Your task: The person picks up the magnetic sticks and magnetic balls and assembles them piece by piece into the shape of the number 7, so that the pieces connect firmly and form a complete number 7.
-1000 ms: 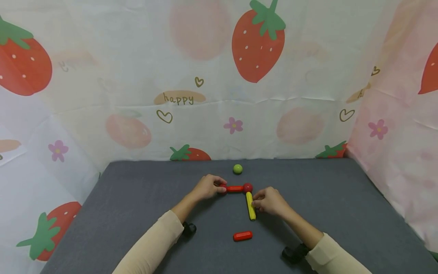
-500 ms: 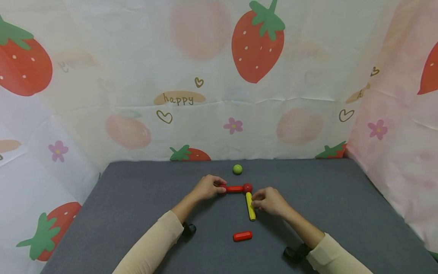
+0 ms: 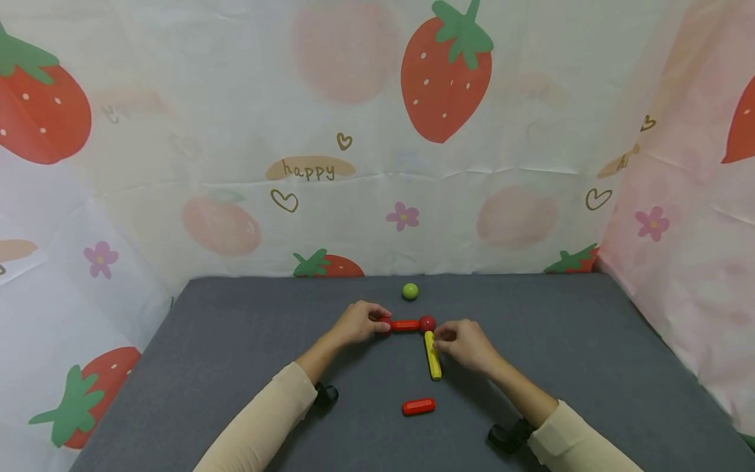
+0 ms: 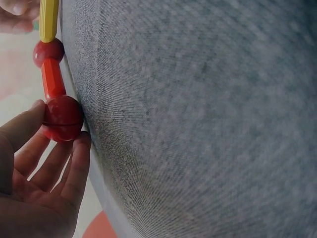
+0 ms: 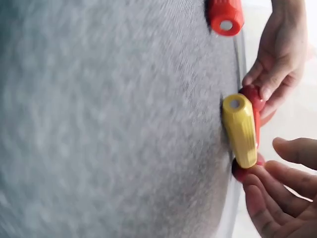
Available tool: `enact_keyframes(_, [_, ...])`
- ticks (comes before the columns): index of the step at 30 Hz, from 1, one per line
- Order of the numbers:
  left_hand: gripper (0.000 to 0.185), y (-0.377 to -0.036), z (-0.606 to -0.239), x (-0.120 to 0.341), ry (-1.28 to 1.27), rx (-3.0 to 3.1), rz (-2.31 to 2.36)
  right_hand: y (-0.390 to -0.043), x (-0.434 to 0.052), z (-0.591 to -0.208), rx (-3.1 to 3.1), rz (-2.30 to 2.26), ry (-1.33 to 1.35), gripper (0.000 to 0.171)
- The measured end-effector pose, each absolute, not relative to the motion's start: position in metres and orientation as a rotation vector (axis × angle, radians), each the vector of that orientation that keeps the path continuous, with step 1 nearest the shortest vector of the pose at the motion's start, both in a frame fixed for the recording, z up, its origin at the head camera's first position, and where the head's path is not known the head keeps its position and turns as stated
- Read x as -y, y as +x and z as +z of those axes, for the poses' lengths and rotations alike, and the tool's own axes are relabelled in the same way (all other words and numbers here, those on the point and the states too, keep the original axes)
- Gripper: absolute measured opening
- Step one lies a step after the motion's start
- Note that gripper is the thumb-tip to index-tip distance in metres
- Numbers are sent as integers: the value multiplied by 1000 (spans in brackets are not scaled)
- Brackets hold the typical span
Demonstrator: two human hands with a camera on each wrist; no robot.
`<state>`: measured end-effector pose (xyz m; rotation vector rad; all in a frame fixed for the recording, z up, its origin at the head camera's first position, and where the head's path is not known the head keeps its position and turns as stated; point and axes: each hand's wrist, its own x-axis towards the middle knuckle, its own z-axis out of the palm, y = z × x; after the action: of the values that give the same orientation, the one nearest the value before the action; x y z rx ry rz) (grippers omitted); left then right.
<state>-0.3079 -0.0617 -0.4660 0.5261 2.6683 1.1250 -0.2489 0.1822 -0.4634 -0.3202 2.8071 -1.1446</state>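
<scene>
On the grey table (image 3: 236, 341) lies a chain: a red ball (image 3: 383, 323), a red rod (image 3: 404, 324), a second red ball (image 3: 427, 322) and a yellow rod (image 3: 433, 357) pointing toward me. My left hand (image 3: 358, 322) pinches the left red ball (image 4: 63, 118) between thumb and fingers. My right hand (image 3: 466, 344) is at the yellow rod's far end. In the right wrist view its fingertips (image 5: 260, 181) touch the corner ball (image 5: 241, 172) beside the yellow rod (image 5: 240, 130), and the thumb stays just off the rod.
A loose red rod (image 3: 419, 406) lies nearer me, below the yellow rod. A green ball (image 3: 409, 291) sits behind the chain near the back edge. Strawberry-print cloth walls (image 3: 377, 164) close off the back and both sides.
My right hand has slid along the yellow rod from its middle toward the corner ball. The left hand and the chain have stayed put.
</scene>
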Motion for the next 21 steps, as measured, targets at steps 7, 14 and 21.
enact_keyframes(7, [26,-311,-469,62,555,-2681,1075,-256,-183,-463,-2935,-1057,-435,33])
enact_keyframes(14, [28,-312,-468,62,508,-2685,1068,-268,-177,-467,-2950,-984,-524,39])
enact_keyframes(21, [28,-312,-469,62,488,-2661,1090,-271,-173,-471,-2951,-967,-524,41])
